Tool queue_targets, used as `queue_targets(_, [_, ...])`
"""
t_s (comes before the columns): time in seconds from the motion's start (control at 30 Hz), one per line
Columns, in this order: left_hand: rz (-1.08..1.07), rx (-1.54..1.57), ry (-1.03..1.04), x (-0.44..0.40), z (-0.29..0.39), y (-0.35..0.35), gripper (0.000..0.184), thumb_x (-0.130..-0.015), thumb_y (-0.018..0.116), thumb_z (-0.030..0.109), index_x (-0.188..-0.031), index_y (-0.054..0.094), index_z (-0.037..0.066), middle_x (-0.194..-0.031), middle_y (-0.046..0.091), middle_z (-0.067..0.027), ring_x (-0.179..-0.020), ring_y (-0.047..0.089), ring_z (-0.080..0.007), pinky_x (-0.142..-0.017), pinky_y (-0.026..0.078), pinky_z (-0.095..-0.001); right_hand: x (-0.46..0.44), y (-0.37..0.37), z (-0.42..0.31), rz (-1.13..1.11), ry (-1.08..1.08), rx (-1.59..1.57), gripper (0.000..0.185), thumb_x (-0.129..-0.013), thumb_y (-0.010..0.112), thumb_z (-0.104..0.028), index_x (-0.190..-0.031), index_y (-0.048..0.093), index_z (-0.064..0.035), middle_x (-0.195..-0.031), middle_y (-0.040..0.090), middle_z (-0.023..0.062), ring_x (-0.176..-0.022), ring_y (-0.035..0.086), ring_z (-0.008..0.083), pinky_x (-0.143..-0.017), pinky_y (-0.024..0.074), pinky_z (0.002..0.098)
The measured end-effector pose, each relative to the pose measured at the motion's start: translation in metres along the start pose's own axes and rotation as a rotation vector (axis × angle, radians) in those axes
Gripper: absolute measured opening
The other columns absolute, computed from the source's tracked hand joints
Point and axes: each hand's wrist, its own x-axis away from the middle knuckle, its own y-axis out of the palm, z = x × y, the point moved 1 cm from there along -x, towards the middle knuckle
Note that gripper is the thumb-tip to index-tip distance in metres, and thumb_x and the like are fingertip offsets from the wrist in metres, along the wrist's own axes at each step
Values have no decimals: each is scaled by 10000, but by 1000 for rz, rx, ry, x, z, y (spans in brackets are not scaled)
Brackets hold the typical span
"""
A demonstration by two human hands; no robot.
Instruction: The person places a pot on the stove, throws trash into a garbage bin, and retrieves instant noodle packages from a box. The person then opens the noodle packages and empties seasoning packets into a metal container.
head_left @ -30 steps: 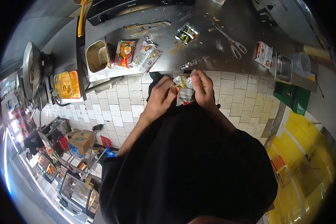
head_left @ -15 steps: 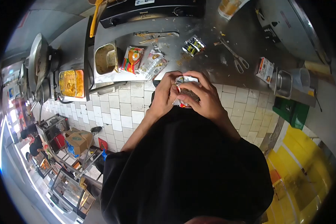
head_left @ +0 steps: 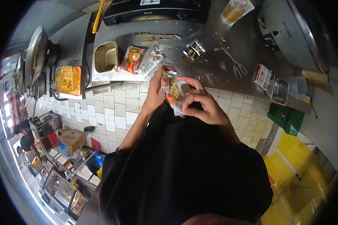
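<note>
Just off the counter's front edge, my left hand (head_left: pixel 157 90) is closed on the left side of a noodle packet (head_left: pixel 174 92), whose pale yellow noodles show between its wrapper sides. My right hand (head_left: pixel 204 103) pinches the packet's lower right edge, its fingers bent. Behind the hands on the steel counter (head_left: pixel 214 52) lie a red noodle packet (head_left: pixel 132 59) and a clear and white wrapper (head_left: pixel 151 64). Black sachets (head_left: pixel 194 50) rest further right, and scissors (head_left: pixel 236 65) lie beyond them.
A metal tub (head_left: pixel 106 57) and a tray of orange food (head_left: pixel 68 80) stand at the left. A black stove (head_left: pixel 156 14) is at the back. At the right are a small box (head_left: pixel 263 77), a steel container (head_left: pixel 280 91) and a green crate (head_left: pixel 286 119).
The packet has been turned and its noodles now show. My right hand has moved from over the packet to its lower right edge. The view has shifted, bringing a pouch in at the top.
</note>
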Motion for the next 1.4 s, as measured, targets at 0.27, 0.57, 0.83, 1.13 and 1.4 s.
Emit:
queue_targets(0.27, [-127,305,-21,1,0,18,382,-1057,369,390,-950,454,33,-1121,600,-115,-892,531,-131,-777,438,-290,-22,-11,-7,183,-3,388,130,-832,741,-111,-952,744,-62,-1428,504,153,-1269,504,297,-916,475,376])
queue_targets(0.57, [-513,689,-299,41,18,43,1449,-561,404,1034,-1525,141,-16,-1444,360,-178,-1398,340,-268,-1166,236,-427,-31,-49,-22,-214,61,508,191,-818,659,3,-969,754,-66,-1082,648,75,-906,649,259,-834,504,382])
queue_targets(0.83, [-595,585,-117,33,11,35,1606,-357,990,574,-1528,43,16,-1323,502,-200,-1178,565,-297,-1042,417,-392,-33,-39,-66,-496,142,701,241,-851,618,-64,-1039,753,-132,-999,617,83,-885,671,262,-802,525,393])
queue_targets(1.13, [-721,295,177,26,27,39,1752,-327,1009,519,-1534,-172,52,-1418,415,-227,-1290,490,-345,-1106,381,-463,-22,-34,-56,-573,18,652,141,-866,642,-191,-876,722,-76,-996,667,73,-817,667,265,-739,532,381])
queue_targets(1.4, [-815,152,188,19,18,37,1787,-285,967,613,-1538,-174,45,-1623,-67,-221,-1489,199,-367,-1210,222,-482,-23,-32,-39,-600,103,577,200,-879,638,-229,-797,720,-66,-848,670,67,-711,657,273,-674,515,391])
